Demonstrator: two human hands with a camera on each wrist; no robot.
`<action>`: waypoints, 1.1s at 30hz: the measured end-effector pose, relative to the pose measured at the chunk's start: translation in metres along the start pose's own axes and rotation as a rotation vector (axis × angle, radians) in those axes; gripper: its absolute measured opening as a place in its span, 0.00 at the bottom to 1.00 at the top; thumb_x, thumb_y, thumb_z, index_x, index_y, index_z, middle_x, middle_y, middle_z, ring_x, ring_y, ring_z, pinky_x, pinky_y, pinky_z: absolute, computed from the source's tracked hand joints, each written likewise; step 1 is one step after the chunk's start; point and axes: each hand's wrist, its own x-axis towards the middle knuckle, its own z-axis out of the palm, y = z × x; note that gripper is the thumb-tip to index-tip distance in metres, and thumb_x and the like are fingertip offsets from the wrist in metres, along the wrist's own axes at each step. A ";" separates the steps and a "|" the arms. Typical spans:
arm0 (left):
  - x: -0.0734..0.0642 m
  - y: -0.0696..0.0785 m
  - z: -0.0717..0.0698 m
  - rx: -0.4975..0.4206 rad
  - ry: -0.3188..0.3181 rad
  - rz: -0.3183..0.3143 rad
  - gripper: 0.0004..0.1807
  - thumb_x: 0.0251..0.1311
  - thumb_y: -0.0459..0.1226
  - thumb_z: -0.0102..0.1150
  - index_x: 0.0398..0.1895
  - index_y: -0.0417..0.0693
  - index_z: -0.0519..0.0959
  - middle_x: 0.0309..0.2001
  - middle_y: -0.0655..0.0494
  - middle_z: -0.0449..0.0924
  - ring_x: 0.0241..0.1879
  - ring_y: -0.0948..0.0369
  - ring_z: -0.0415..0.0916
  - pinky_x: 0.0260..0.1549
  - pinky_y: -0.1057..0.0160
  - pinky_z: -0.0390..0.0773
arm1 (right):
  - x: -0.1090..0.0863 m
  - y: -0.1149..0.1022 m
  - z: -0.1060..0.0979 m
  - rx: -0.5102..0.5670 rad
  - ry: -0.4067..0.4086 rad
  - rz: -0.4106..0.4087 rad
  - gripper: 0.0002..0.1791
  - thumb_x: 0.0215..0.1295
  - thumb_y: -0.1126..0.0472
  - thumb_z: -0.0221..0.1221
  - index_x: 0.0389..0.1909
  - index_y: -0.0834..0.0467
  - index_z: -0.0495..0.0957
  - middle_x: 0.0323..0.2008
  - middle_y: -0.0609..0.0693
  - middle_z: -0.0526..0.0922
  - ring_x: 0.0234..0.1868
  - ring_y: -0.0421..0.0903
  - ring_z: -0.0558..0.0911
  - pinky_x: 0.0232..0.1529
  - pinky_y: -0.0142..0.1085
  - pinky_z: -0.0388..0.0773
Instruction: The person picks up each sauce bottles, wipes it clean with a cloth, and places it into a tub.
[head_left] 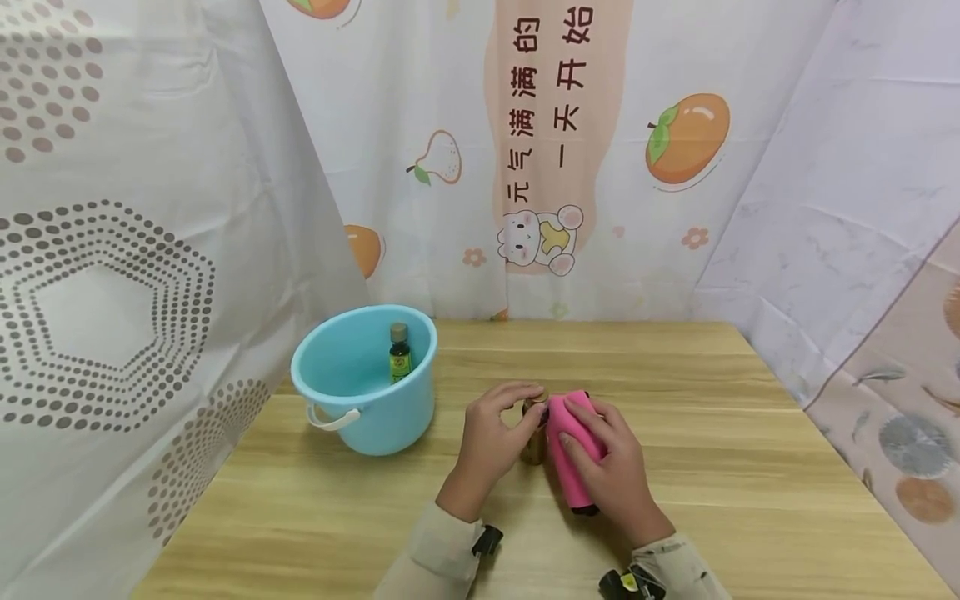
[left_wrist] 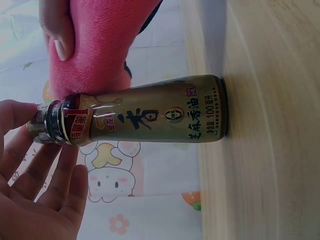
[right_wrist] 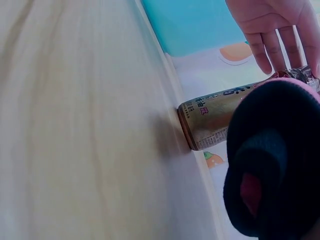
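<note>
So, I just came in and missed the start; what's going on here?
A person's left grip pinches an upright sesame oil bottle at its cap, while the right grip holds a rolled pink cloth beside its upper part, apparently touching it. Off to the left stands a blue bucket with another, dark bottle inside.

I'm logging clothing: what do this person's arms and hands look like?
The left hand and right hand wear no gloves. The left sleeve is pale beige; the right sleeve matches, with a few dark marks. A black device sits by the left cuff; a second black device, by the right cuff, shows a yellow-green patch.
</note>
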 end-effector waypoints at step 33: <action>0.000 0.004 0.002 -0.030 0.006 -0.021 0.10 0.66 0.37 0.69 0.49 0.49 0.90 0.52 0.56 0.85 0.50 0.64 0.83 0.45 0.60 0.86 | 0.000 0.002 -0.001 -0.087 -0.155 0.131 0.24 0.62 0.66 0.72 0.60 0.53 0.84 0.58 0.52 0.81 0.52 0.48 0.83 0.45 0.37 0.86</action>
